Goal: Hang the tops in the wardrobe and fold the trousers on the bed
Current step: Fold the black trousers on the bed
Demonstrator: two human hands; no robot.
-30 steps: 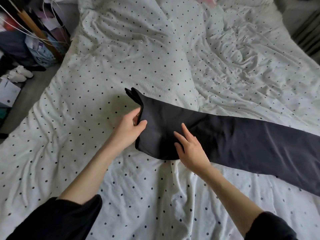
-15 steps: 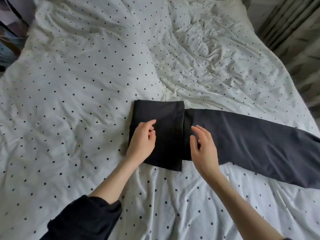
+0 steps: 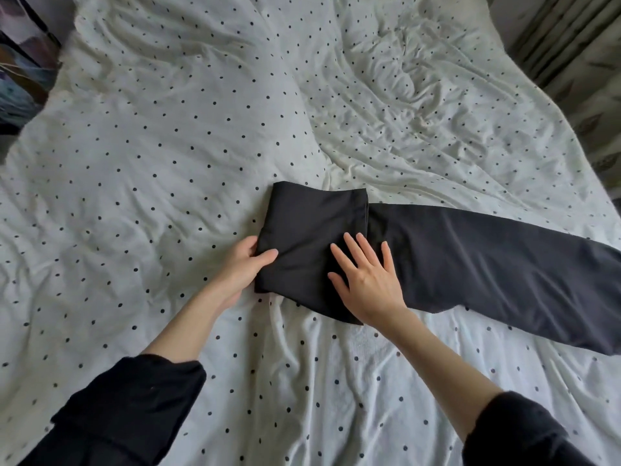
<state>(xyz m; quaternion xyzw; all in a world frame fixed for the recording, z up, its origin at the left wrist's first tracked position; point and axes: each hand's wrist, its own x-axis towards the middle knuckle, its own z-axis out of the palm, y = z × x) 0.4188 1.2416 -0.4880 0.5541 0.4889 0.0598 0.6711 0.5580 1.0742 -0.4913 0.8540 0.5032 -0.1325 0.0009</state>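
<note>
Left hand (image 3: 242, 267) reaching in from lower left, forearm bare, dark sleeve (image 3: 131, 408) pushed up; thumb on top and fingers tucked beneath, gripping the left edge of the folded black trousers (image 3: 437, 257). Right hand (image 3: 366, 280) laid palm-down, fingers straight and spread, pressing the folded section. Beyond those fingertips, the fold's edge; to their right, the unfolded leg running across the dotted white bed (image 3: 168, 146).

Bedroom in lived-in home. Wide bed (image 3: 168, 146) fills view, rumpled white duvet with small black dots. Dark trousers (image 3: 453, 257) lie half folded on it. Patterned curtain (image 3: 578, 62) hangs at right edge. Blurred colourful clutter (image 3: 20, 68) beside bed at left.
</note>
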